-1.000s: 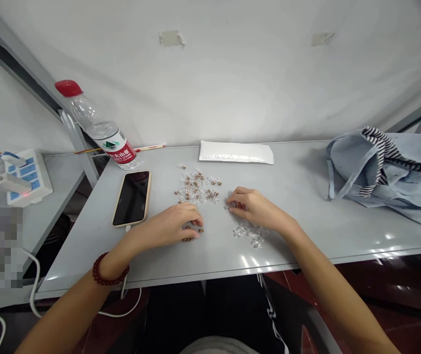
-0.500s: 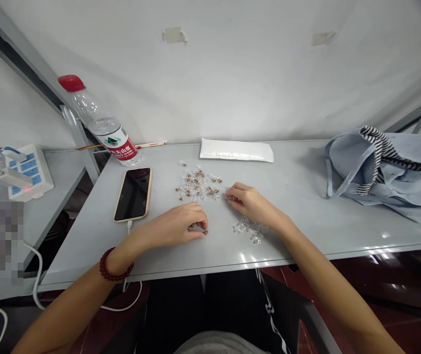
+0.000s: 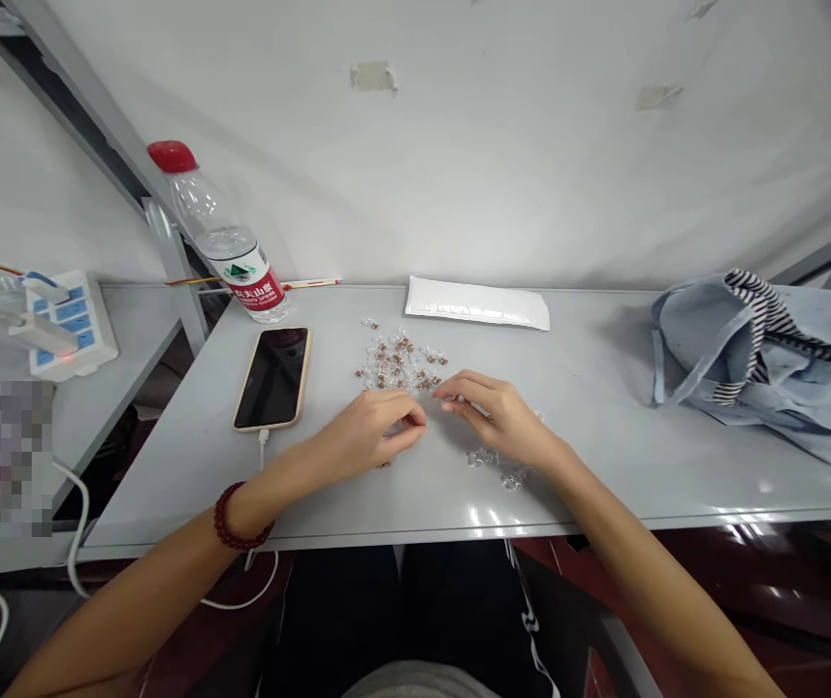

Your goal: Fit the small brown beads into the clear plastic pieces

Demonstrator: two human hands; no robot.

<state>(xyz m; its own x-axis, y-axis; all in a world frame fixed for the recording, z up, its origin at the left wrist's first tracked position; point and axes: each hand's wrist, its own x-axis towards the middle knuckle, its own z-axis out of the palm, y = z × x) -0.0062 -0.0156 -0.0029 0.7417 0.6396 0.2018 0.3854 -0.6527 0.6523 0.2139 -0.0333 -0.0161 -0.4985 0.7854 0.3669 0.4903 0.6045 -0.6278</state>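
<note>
My left hand [image 3: 386,428] hovers low over the table, thumb and index fingertip pressed together; whatever is between them is too small to make out. A small brown cork [image 3: 384,465] shows below its palm. Just to the right, my right hand [image 3: 489,412] has its fingers bent into a pinch near the left fingertips, and what it grips is unclear. Beyond both hands lies a pile of tiny clear bottles with brown corks [image 3: 397,364]. Under my right wrist, several small clear pieces without visible corks [image 3: 511,480] are partly covered.
A phone [image 3: 273,378] on a white cable lies left, with a red-capped water bottle [image 3: 244,262] behind it. A white padded packet [image 3: 477,302] lies by the wall. A blue cloth bag [image 3: 785,388] rests right. A power strip [image 3: 73,325] stands far left.
My left hand has risen slightly and moved right, its thumb and index closing together. My right hand has shifted toward it, so the fingertips are nearer. The view has tilted slightly.
</note>
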